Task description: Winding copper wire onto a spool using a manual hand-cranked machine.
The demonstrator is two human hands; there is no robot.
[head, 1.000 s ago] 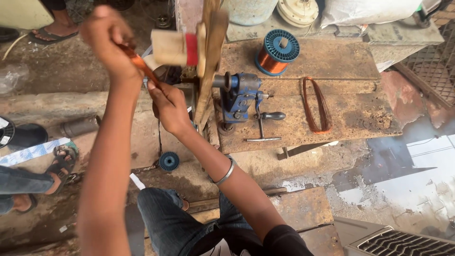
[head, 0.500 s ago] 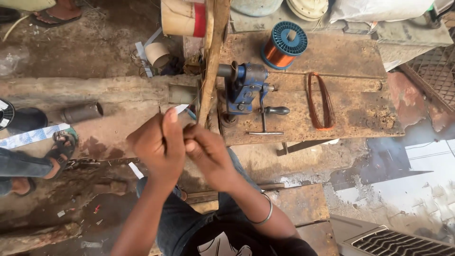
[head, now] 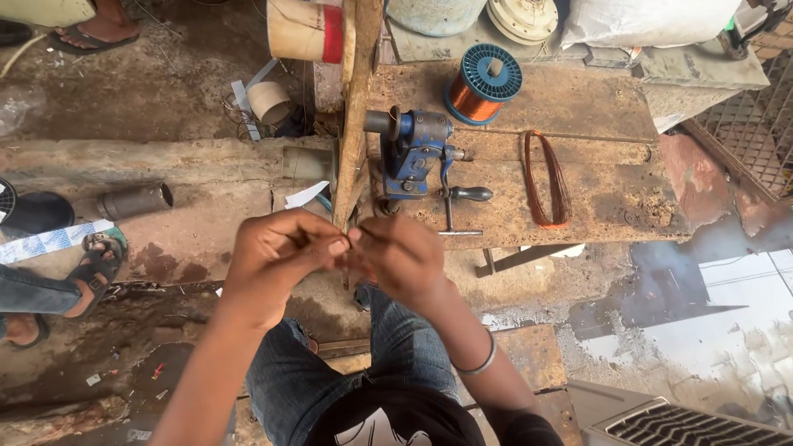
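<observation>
My left hand (head: pixel 277 252) and my right hand (head: pixel 401 256) meet in front of my knees, fingertips pinched together on something thin, probably copper wire, too fine to make out. Just beyond them a long wooden former (head: pixel 357 116) stands against the bench. The blue hand-cranked winder (head: pixel 417 153) is clamped to the wooden bench (head: pixel 595 107), its black handle pointing right. A blue spool of copper wire (head: pixel 483 83) stands behind it. A wound loop of copper wire (head: pixel 545 177) lies on the bench to the right.
A cardboard tube with a red band (head: pixel 301 33) lies at the top, a smaller tube (head: pixel 268 101) below it. A grey metal pipe (head: pixel 136 200) lies left. Another person's sandalled foot (head: pixel 95 260) is at the left edge. A white sack (head: pixel 652 21) sits top right.
My hands came down from the raised former to knee height and closed together. The camera tilted, so the bench now sits higher in view.
</observation>
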